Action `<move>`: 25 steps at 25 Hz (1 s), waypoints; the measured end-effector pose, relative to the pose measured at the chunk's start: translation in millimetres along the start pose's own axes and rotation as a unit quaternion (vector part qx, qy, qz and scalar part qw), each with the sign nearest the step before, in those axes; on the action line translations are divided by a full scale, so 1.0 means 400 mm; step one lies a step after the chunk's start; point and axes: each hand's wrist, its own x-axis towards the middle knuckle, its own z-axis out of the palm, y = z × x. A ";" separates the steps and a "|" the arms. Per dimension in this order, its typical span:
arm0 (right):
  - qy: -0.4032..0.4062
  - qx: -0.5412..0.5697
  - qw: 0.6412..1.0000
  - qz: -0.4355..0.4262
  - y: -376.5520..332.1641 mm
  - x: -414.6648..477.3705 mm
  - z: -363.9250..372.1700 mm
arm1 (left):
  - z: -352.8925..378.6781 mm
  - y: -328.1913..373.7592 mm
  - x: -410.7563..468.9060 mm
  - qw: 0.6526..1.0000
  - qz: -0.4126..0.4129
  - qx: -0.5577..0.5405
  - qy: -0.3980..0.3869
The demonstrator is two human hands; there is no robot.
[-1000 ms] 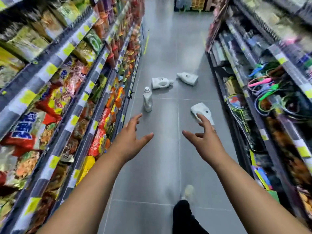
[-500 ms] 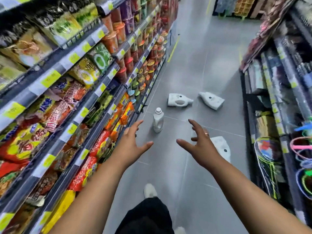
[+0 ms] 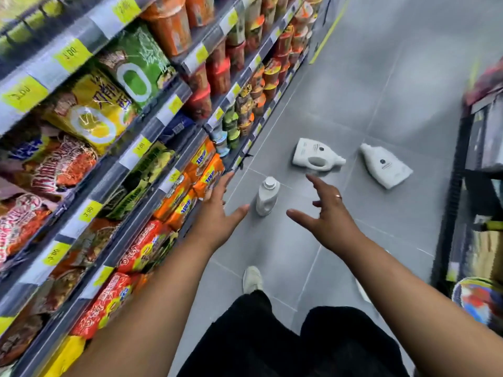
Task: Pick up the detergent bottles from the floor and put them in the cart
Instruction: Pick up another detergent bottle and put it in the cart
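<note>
Both hands (image 3: pixel 217 213) (image 3: pixel 326 216) — fingers spread, empty

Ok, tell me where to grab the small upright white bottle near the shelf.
Wrap the small upright white plastic bottle around its narrow body just below the cap, coming from above: it stands upright between both open hands, the left hand nearest.

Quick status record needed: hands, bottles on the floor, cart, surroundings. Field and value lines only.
left hand: open, empty, beside the upright bottle
right hand: open, empty, fingers spread
upright bottle: white, standing between the hands, untouched
handled bottle: white, lying on its side
far bottle: white, lying on its side
cart: not in view
left shelves: noodle packs and cups
floor: grey tiles
</note>
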 end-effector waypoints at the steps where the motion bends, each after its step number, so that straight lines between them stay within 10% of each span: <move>1: -0.002 -0.005 1.000 -0.007 0.024 0.059 -0.005 | 0.030 -0.005 0.047 1.000 -0.008 -0.023 0.002; 13: -0.151 -0.060 0.974 -0.155 0.708 0.802 0.223 | 0.660 -0.477 0.604 0.986 -0.114 -0.053 0.109; 25: -0.194 -0.077 0.922 -0.326 1.215 1.240 0.604 | 1.048 -0.977 0.863 0.986 -0.046 -0.065 0.143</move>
